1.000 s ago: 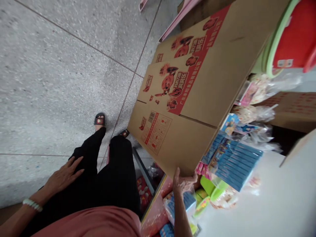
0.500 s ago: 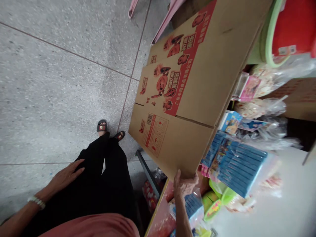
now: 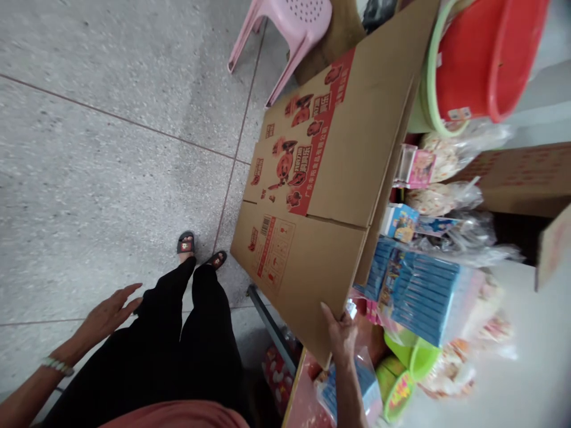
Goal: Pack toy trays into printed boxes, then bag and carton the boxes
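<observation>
A large flattened cardboard box (image 3: 339,160) with red print leans along the edge of a table loaded with goods. My right hand (image 3: 342,333) grips its near edge, thumb on the printed face and the other fingers partly hidden behind the board. On the other side, my left hand (image 3: 109,312) hangs over the floor beside my leg, fingers apart and holding nothing. A bracelet circles the left wrist.
A pink stool (image 3: 298,21) stands beyond the box. Red basins (image 3: 473,65) and a green tub (image 3: 428,89) sit at upper right. Blue packs (image 3: 423,291), bagged goods and green cups (image 3: 397,380) crowd the table. A metal leg (image 3: 272,327) stands below.
The cardboard has shifted left and its layers show a gap along the right edge. More of the stool is in view. My left hand has moved a little away from my leg.
</observation>
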`<state>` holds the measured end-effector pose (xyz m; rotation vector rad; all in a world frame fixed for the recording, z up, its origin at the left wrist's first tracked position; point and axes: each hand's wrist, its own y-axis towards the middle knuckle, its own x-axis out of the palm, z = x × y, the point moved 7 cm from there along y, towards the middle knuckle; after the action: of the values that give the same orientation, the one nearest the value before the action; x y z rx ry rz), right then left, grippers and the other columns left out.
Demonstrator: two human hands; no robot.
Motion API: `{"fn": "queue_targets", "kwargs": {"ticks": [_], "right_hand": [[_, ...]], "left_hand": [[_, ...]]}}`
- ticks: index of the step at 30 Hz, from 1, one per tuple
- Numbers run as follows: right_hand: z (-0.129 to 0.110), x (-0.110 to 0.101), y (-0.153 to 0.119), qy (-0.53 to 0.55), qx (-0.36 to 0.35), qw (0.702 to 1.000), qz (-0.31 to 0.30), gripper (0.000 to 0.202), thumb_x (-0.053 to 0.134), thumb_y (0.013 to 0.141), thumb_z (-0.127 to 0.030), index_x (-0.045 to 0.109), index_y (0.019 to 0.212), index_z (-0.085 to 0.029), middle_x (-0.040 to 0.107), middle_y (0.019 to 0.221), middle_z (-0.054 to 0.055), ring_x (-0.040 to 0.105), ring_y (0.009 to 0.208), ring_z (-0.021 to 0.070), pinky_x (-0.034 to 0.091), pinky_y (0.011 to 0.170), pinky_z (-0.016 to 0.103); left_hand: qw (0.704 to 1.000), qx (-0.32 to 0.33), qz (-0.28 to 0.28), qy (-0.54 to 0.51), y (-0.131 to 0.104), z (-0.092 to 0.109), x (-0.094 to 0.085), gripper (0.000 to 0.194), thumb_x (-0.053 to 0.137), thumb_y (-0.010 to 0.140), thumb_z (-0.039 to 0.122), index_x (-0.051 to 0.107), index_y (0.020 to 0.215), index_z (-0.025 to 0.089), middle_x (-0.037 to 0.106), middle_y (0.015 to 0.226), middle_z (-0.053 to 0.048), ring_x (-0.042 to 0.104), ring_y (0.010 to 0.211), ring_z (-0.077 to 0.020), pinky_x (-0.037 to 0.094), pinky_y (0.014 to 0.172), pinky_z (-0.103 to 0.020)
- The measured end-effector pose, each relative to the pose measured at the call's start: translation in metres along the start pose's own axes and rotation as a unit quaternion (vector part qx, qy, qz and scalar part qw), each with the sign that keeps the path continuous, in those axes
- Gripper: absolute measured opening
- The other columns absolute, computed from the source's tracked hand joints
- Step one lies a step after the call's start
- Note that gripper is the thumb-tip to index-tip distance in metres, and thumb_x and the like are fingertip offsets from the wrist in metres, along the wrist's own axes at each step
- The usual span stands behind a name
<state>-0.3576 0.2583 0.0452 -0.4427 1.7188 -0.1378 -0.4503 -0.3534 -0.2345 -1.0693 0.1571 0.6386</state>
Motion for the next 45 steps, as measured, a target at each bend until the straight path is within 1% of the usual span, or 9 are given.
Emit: {"fn": "queue_targets", "kwargs": {"ticks": [5,13,16,21,25,30,35,39,45], "right_hand": [[-0.024,0.012,-0.05,-0.059,-0.076,0.995,0.004,0.061,0.068,0.065,-0.076,0.075,0.09,-0.02,0.082,0.089,0.016,0.078,0.089,0.0398,0.057,0.074,0.043],[-0.048,0.041,-0.136,-0.158,-0.238,0.958,-0.015,0.063,0.048,0.092,-0.081,0.074,0.092,-0.024,0.075,0.068,0.009,0.07,0.058,0.026,0.049,0.055,0.032],[-0.059,0.066,-0.161,-0.145,-0.325,0.935,0.002,0.066,0.041,0.101,-0.073,0.074,0.106,-0.016,0.078,0.08,0.015,0.075,0.07,0.027,0.053,0.061,0.032],[-0.049,0.101,-0.19,-0.082,-0.397,0.914,-0.008,0.053,0.043,0.107,-0.057,0.07,0.114,-0.011,0.079,0.092,0.019,0.077,0.08,0.0267,0.059,0.069,0.034],[-0.037,0.112,-0.19,0.007,-0.375,0.924,-0.077,0.045,0.054,0.103,-0.051,0.067,0.127,-0.015,0.075,0.105,0.016,0.074,0.096,0.0288,0.062,0.085,0.043],[-0.053,0.123,-0.169,0.13,-0.32,0.921,-0.177,0.053,0.047,0.106,-0.048,0.052,0.15,-0.019,0.068,0.138,0.015,0.069,0.124,0.0272,0.059,0.103,0.046],[-0.072,0.13,-0.163,0.125,-0.371,0.91,-0.137,0.047,0.047,0.104,-0.038,0.056,0.147,-0.019,0.068,0.141,0.015,0.065,0.134,0.0271,0.054,0.115,0.049],[-0.066,0.14,-0.15,0.1,-0.332,0.93,-0.121,0.048,0.05,0.094,-0.028,0.063,0.137,-0.013,0.076,0.13,0.018,0.075,0.119,0.03,0.062,0.103,0.046],[-0.093,0.125,-0.141,0.05,-0.36,0.928,-0.08,0.043,0.05,0.086,-0.025,0.076,0.119,-0.017,0.082,0.108,0.015,0.08,0.099,0.0296,0.065,0.088,0.039]], "left_hand": [[0.993,-0.008,0.044,-0.113,0.01,0.064,-0.036,0.065,0.044,0.094,0.06,0.058,0.145,0.021,0.066,0.147,-0.013,0.072,0.123,-0.0322,0.059,0.106,-0.044],[0.947,0.18,0.081,-0.255,0.004,0.264,-0.106,0.065,0.055,0.101,0.058,0.044,0.158,0.027,0.046,0.166,-0.012,0.063,0.136,-0.0273,0.056,0.112,-0.044],[0.908,0.304,0.098,-0.271,-0.001,0.341,-0.106,0.061,0.055,0.104,0.054,0.045,0.156,0.026,0.033,0.173,-0.014,0.042,0.155,-0.0309,0.044,0.124,-0.051],[0.889,0.327,0.045,-0.318,0.024,0.42,-0.087,0.074,0.062,0.1,0.052,0.034,0.161,0.022,0.047,0.164,-0.017,0.058,0.14,-0.031,0.048,0.119,-0.051],[0.897,0.314,0.066,-0.305,0.048,0.436,-0.086,0.07,0.066,0.096,0.046,0.039,0.154,0.016,0.054,0.155,-0.021,0.052,0.145,-0.0337,0.04,0.124,-0.053],[0.887,0.318,0.036,-0.334,0.051,0.417,-0.097,0.069,0.068,0.094,0.047,0.041,0.15,0.017,0.059,0.145,-0.016,0.061,0.128,-0.0296,0.047,0.116,-0.048],[0.921,0.251,0.048,-0.294,0.042,0.398,-0.104,0.049,0.055,0.098,0.032,0.045,0.144,0.018,0.059,0.143,-0.014,0.062,0.124,-0.0257,0.046,0.115,-0.042],[0.942,0.178,0.086,-0.271,0.029,0.397,-0.083,0.067,0.059,0.077,0.009,0.044,0.142,0.013,0.053,0.148,-0.02,0.057,0.135,-0.0289,0.043,0.116,-0.04],[0.959,0.134,0.05,-0.245,0.019,0.396,-0.058,0.049,0.055,0.069,0.004,0.064,0.116,0.015,0.074,0.101,-0.013,0.072,0.099,-0.0295,0.054,0.094,-0.038]]}}
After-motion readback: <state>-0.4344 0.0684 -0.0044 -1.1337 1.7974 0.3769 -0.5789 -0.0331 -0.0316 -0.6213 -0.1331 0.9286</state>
